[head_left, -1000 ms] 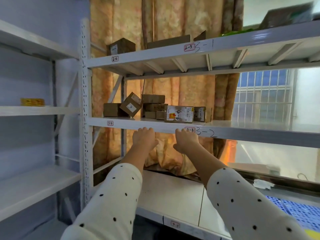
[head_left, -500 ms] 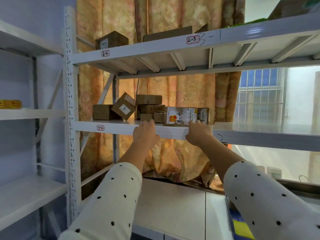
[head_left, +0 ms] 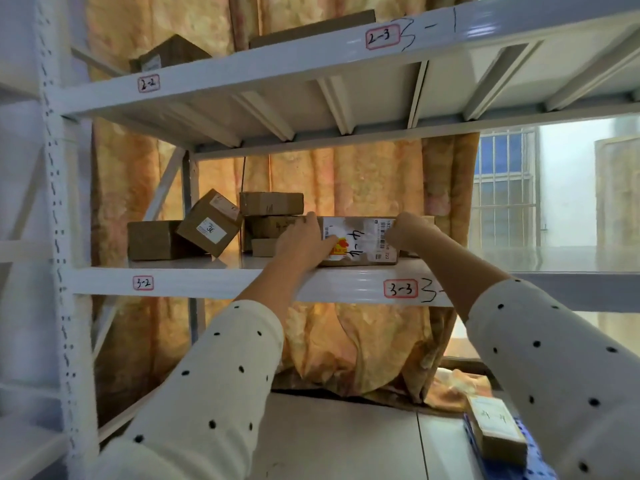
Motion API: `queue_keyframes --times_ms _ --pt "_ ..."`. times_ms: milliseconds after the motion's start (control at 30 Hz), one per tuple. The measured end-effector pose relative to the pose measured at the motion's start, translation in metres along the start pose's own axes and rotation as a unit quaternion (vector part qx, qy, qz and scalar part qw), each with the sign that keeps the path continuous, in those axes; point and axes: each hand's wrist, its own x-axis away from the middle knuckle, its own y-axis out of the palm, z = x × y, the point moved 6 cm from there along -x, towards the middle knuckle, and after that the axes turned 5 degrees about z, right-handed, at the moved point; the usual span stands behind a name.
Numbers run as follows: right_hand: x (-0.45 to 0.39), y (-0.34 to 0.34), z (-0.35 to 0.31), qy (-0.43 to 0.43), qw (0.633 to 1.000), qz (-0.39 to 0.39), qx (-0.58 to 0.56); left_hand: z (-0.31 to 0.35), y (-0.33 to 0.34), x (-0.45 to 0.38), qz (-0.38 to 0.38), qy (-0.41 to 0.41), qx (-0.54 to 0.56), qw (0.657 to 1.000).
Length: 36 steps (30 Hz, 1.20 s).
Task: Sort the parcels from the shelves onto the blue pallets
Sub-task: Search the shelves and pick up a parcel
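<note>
The parcel (head_left: 360,242), a box with a handwritten label, sits at the front edge of the middle shelf (head_left: 221,279) just above the "3-3" tag (head_left: 400,289), clasped between both hands. The left hand (head_left: 304,239) presses its left end, fingers over the top; the right hand (head_left: 410,232) closes around its right end. At nine o'clock from it lie stacked boxes (head_left: 272,218), then a tilted box (head_left: 210,227). At five o'clock, low down, another box (head_left: 495,429) rests on something blue

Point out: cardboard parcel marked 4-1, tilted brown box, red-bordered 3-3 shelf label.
Cardboard parcel marked 4-1 (head_left: 360,244), head view, front face at the handwriting.
Tilted brown box (head_left: 210,227), head view, labelled front face.
Red-bordered 3-3 shelf label (head_left: 400,289), head view, sticker centre.
</note>
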Motion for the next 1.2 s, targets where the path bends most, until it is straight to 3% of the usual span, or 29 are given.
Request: queue_keyframes --times_ms 200,367,467,667,800,933,1033,1200 --pt "-0.014 0.014 -0.005 0.028 0.983 -0.021 -0.178 -0.011 0.026 -0.02 -0.032 0.001 0.123 0.992" --pt "-0.01 0.004 -0.014 -0.01 0.949 0.04 -0.312 -0.027 0.038 -0.035 -0.04 -0.043 0.327 0.943" --pt "-0.001 -0.005 -0.023 -0.033 0.925 0.094 -0.366 -0.031 0.038 -0.037 -0.037 -0.033 0.371 0.927" --pt "0.015 -0.02 -0.05 -0.05 0.921 0.175 -0.344 -0.042 0.012 -0.028 -0.011 0.041 0.329 0.943" --pt "0.029 -0.026 -0.064 -0.038 0.915 0.198 -0.348 -0.035 -0.003 -0.011 0.0 0.134 0.218 0.967" --pt "0.054 -0.04 -0.064 -0.004 0.897 0.229 -0.379 -0.021 -0.018 0.009 0.062 0.164 0.18 0.968" --pt "0.075 -0.062 -0.055 -0.001 0.902 0.242 -0.359 -0.003 -0.026 0.021 0.092 0.193 0.165 0.963" --pt "0.107 -0.104 -0.024 0.017 0.911 0.268 -0.315 0.057 -0.036 0.049 0.02 0.228 0.243 0.942"
